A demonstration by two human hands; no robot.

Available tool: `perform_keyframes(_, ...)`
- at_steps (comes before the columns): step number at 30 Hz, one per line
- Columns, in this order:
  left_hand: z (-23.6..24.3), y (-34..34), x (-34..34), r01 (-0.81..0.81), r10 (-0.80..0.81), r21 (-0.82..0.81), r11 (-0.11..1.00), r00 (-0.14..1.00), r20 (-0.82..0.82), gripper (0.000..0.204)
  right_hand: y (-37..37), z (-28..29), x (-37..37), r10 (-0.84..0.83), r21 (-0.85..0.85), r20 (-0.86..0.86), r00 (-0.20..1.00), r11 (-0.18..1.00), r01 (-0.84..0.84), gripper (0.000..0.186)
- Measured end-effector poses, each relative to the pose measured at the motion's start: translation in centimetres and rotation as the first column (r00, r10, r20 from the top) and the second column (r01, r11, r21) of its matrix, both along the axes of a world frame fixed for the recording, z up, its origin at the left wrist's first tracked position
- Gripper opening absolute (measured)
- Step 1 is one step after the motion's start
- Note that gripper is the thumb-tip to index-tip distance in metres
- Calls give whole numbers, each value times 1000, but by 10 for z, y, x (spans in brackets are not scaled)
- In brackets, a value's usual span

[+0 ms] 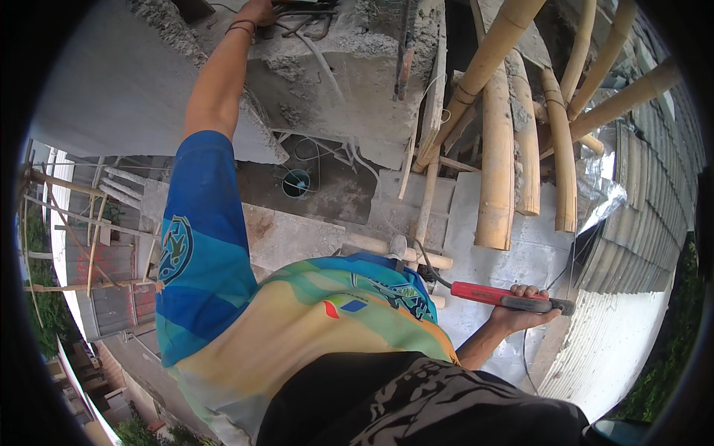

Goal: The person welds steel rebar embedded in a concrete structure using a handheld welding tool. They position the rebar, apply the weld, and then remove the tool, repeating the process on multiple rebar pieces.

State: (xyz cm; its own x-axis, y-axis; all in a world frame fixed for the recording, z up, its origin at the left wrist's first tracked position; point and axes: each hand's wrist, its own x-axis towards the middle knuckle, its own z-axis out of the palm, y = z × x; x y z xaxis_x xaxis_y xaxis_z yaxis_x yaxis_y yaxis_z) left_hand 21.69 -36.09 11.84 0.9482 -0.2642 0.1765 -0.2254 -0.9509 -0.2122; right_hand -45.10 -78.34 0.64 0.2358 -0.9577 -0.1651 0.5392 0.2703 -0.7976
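At 9 o'clock stands a scaffold (93,223) of thin, pale poles lashed into a loose grid. At 10 o'clock a smooth grey concrete slab (126,97) ends in a crumbly, broken edge. The left arm reaches up to 11 o'clock, where the left hand (256,13), cut by the upper rim, meets bent metal rods (320,30); whether its fingers close on one or merely rest there, I cannot tell. Below lies a round, dark-rimmed bucket (296,183). At 12 o'clock sits a rough, chipped concrete block (335,89).

At 4 o'clock the right hand (520,312) is wrapped round the black handle of a red-and-black corded tool (480,294), fingertips curled over its top edge; the long, straight body points toward 9 o'clock, a black cable leaving that end. At 2 o'clock hang thick, smooth bamboo poles (497,163), sawn flat. Beyond, at 3 o'clock, spreads grey, ridged roofing (639,215), with white corrugated sheeting (610,342) below.
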Motion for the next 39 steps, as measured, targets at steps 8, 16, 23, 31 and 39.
perform_keyframes(8, 13, -49, -38, 70, -30, -341, 937, 992, 120, 35, 15, -3, 1, 24, -17, -47, 999, 1000, -25, 58)
perform_keyframes(16, 25, -45, -19, 111, -53, -780, 616, 994, 99, 30, 28, 3, -8, 12, -14, -106, 994, 1000, -13, 58)
perform_keyframes(23, 33, -24, -23, -448, -465, -137, -883, 874, 139, 26, 29, 2, -17, -19, -16, -141, 990, 1000, 16, 58)
perform_keyframes(31, 30, -13, -47, -418, -380, 232, -878, 905, 193, 23, 26, 4, -8, 59, 20, -114, 992, 998, -57, 55)
perform_keyframes(39, 37, -17, -36, -402, -357, 251, -881, 911, 204, 23, 25, 5, 13, 236, 31, -38, 971, 971, -235, 54)
